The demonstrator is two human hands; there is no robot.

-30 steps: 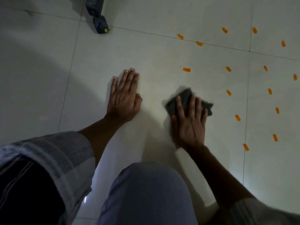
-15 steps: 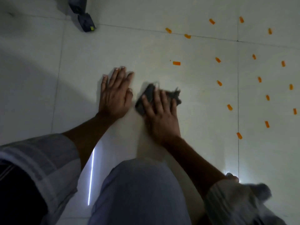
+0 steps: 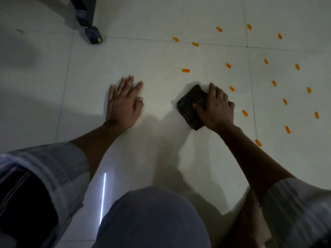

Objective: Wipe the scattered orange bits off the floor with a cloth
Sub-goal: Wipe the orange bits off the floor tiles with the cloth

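Since half a second ago the right hand (image 3: 215,108) has slid the cloth (image 3: 191,106) away from the left hand (image 3: 123,102), so bare tile now separates the two where they were nearly touching. Its fingers are curled over the cloth's right edge and the thumb presses onto its top, gripping the dark folded wad against the floor (image 3: 161,56); the cloth sticks out to the left of the hand. Left-hand fingers lie straight and slightly spread, palm flat on the tile, holding nothing. Pale glossy tiles cover the ground, with thin grout lines running across the top and down both sides of the large tile under the hands. Orange bits (image 3: 185,70) are scattered to the right and above the cloth, the closest one just beside the right knuckles, others strung along the right-hand grout line and beyond it. Between the hands, and down toward the bent knee (image 3: 152,217), the tile carries only shadow and a bright streak of reflected light. At the upper left a dark furniture leg (image 3: 86,13) with a small dark foot (image 3: 94,35) stands well apart from the left hand. Rolled pale sleeves frame both lower corners.
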